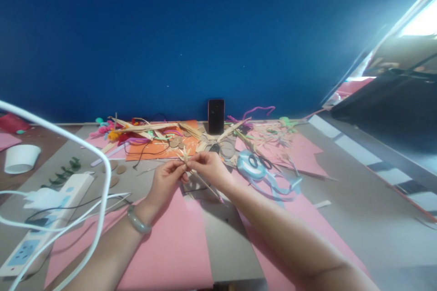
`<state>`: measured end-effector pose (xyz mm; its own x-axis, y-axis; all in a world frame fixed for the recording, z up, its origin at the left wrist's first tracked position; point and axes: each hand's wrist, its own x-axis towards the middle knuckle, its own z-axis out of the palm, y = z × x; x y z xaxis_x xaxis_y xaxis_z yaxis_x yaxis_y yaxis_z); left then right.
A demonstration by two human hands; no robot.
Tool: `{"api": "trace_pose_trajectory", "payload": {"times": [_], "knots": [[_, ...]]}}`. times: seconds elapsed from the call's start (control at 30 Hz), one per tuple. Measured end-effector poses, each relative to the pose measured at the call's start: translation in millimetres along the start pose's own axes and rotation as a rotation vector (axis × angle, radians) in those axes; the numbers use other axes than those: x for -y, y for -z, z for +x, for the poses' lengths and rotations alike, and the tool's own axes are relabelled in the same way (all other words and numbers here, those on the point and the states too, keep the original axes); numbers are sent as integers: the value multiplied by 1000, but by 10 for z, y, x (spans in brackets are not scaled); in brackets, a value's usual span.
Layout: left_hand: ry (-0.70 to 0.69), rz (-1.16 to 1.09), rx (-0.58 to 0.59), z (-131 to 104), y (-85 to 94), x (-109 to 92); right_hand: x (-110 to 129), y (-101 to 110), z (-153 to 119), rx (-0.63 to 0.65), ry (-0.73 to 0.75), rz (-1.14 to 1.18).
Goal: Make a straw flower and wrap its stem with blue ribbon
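My left hand (170,173) and my right hand (210,168) meet in the middle, both with fingers pinched. Between their fingertips is a small pale flower shape of dried husk strips (185,153), its tips pointing up. A thin stick (208,185) slants from below the fingers down to the right, with a pinkish end; it seems joined to the flower, though the fingers hide the join. A pale bangle (138,220) circles my left wrist. Beyond the hands lie loose dried husk strips (146,128) on an orange sheet (139,151).
A black phone (216,117) leans upright by the blue wall. Light-blue ribbon (251,166) and scissors (261,162) lie right. Pink sheets (170,245) cover parts of the table. At left are a power strip (51,223), a looping white cable (106,177) and a white cup (22,159).
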<state>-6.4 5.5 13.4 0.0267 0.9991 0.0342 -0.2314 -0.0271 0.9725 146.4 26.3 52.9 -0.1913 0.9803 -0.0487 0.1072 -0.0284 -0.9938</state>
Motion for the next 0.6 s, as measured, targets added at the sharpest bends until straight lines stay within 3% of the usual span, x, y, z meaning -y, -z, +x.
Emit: {"api": "trace_pose_trajectory", "payload": {"times": [0.6], "knots": [[-100,169,6,-24,46,48,-50,-41,-24,-14,83,-48]]}}
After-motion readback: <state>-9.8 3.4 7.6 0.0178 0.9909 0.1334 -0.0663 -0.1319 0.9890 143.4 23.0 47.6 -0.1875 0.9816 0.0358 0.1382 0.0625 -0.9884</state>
